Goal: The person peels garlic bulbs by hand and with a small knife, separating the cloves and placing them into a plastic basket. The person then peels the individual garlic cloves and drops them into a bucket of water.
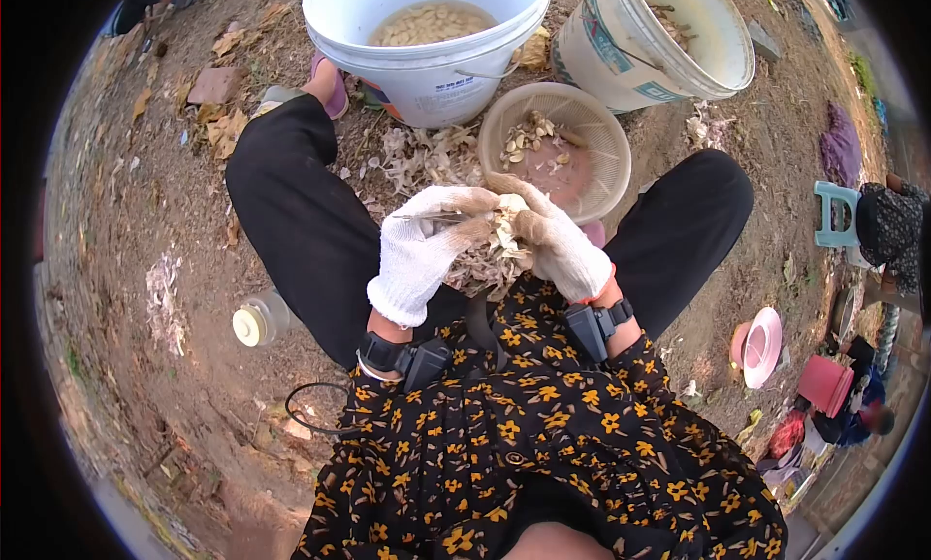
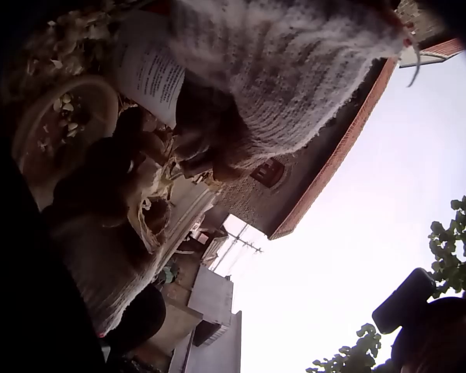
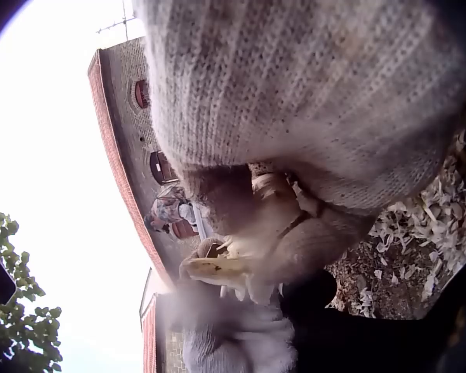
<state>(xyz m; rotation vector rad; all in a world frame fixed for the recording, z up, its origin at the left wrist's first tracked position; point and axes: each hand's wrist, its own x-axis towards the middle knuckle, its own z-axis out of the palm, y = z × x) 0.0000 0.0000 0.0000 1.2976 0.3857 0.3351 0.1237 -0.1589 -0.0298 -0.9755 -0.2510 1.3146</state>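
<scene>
Both hands wear white knit gloves with soiled, brownish fingers and meet in front of the lap. Between them is a pale garlic bulb (image 1: 508, 209) with papery skin peeling off it, also seen close up as a cream-coloured garlic piece (image 3: 217, 269) in the right wrist view. My left hand (image 1: 427, 242) pinches the bulb from one side, a thin dark strip lying across its fingers. From the other side my right hand (image 1: 562, 245) grips it with fingers and thumb. Loose garlic skins (image 1: 480, 269) lie beneath the hands. The fingers hide part of the bulb.
Just beyond the hands stands a beige basket (image 1: 613, 177) with garlic cloves (image 1: 524, 148). Behind are a white bucket (image 1: 427, 80) of cloves in liquid and a tilted bucket (image 1: 621, 70). A lidded jar (image 1: 254, 324) sits at left; a blue stool (image 1: 836, 214) is at right.
</scene>
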